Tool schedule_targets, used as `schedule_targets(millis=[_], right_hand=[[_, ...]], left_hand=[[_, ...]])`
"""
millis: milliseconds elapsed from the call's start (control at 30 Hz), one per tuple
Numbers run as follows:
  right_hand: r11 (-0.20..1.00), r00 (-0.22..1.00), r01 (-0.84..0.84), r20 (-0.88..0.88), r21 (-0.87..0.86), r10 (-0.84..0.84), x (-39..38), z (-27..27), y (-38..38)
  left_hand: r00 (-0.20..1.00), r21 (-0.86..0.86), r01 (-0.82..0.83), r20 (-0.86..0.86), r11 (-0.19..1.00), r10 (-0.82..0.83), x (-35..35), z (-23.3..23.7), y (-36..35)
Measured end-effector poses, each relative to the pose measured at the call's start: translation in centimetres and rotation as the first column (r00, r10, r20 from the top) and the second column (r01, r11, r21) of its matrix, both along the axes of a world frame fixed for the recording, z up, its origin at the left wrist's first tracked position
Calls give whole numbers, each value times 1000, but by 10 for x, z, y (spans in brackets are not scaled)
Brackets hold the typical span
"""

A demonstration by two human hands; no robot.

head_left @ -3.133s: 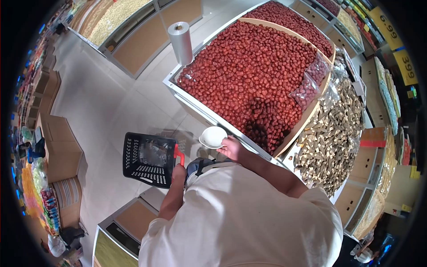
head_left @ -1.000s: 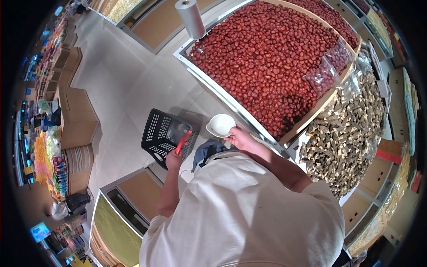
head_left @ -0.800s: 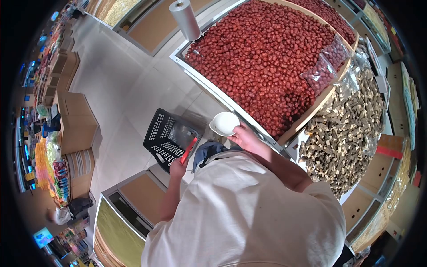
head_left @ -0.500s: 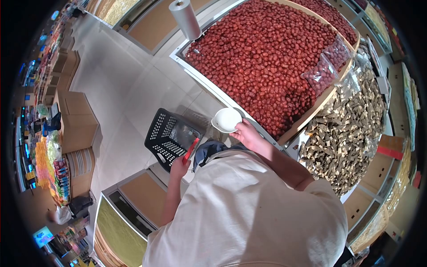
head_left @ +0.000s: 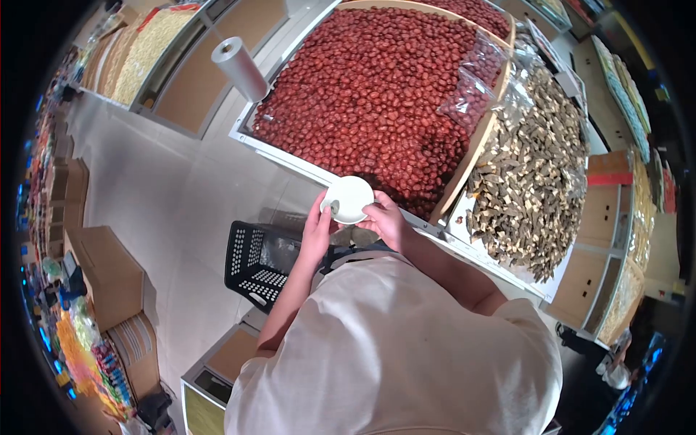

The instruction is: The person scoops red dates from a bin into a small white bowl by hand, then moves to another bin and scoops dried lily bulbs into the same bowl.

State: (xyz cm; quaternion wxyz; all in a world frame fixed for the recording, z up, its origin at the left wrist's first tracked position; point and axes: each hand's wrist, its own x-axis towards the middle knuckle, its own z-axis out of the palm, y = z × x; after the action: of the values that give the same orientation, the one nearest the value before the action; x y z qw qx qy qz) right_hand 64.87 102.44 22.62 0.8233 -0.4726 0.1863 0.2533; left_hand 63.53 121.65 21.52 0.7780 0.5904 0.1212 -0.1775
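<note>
A white bowl is held in front of my body, near the edge of the bin of red dates. My left hand grips its left rim, with the thumb lying over the edge. On the opposite side, my right hand is closed on the lower right rim, thumb on top. A small greyish spot shows inside the bowl by my left thumb; I cannot make out what it is. Below and left of my hands, a black perforated basket on the floor contains something in clear plastic.
The date bin's white front edge runs just beyond my hands. A plastic bag roll stands at its left corner. Bagged dates lie on the right side of the heap. Farther right is a bin of dark dried pieces. Cardboard boxes stand left.
My left hand has moved up from above the basket to the bowl; the red object it held is out of sight. The bowl, earlier in my right hand alone, is now between both hands. The view has shifted.
</note>
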Motion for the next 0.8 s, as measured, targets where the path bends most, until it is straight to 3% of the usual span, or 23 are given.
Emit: schedule_targets(millis=[33,167,200,300,467,667,733,800], right_hand=[[1000,1000,21,-2,13,-21,-5,6,-5],[983,996,47,-67,-178,-60,-26,5,-24],[987,990,101,-81,-121,-111,-31,7,-25],[976,978,136,-134,-168,-160,-46,10,-31],[958,944,271,-171,-93,-283,-45,4,-37],[957,963,254,-54,-136,-263,-35,-10,-65],[949,983,183,27,-258,-182,-34,-8,-76],[940,975,211,131,-266,-182,-34,-20,-84]], left_hand=[[1000,-44,-3,-25,999,2,4,12,-6],[980,-272,122,-119,955,-159,16,-27,-11],[978,-288,139,-112,948,-178,20,-34,-14],[940,-254,262,-151,931,-306,21,-42,-25],[951,-185,258,-126,948,-283,23,-39,-45],[943,-71,252,-205,965,-262,22,-43,-68],[942,-42,282,-177,958,-285,24,-43,-73],[945,77,317,-108,945,-309,26,-43,-79]])
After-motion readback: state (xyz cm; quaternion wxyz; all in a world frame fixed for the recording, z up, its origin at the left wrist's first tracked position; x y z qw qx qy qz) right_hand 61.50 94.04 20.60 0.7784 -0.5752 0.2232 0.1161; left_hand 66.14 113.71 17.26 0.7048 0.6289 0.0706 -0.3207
